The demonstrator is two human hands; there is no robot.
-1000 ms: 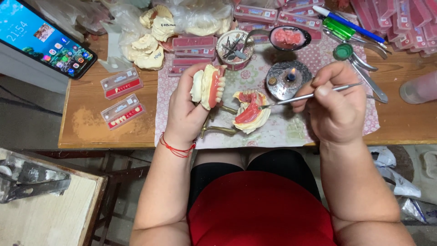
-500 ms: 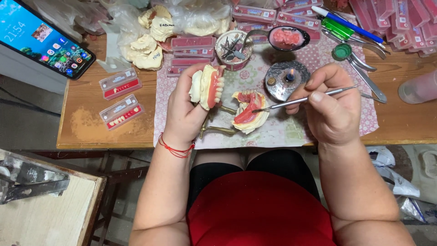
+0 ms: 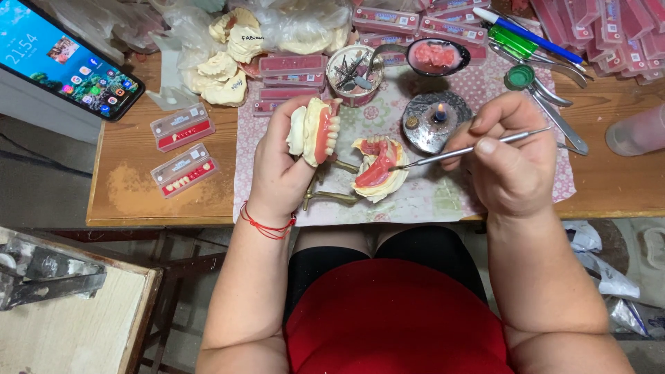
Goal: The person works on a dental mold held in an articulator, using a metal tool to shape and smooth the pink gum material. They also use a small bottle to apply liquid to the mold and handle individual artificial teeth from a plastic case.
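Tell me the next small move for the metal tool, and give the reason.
Probably ease the metal tool a touch further left, so that its tip works the pink wax on the lower cast. The right hand holds the tool with its tip at that wax, while the left hand holds the upper cast clear.

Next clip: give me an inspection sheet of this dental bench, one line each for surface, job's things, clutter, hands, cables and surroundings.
Surface: wooden table with a patterned cloth under the work.
Job's things: upper denture model with teeth set in pink wax; lower denture model on the cloth; metal wax tool, its tip at the lower model.
Clutter: lit spirit burner, spoon of pink wax, tooth cards, plaster casts, cup of instruments.
Hands: left hand holds the upper model; right hand holds the tool.
Cables: nothing seen.
Surroundings: smartphone, screen lit, at the far left.
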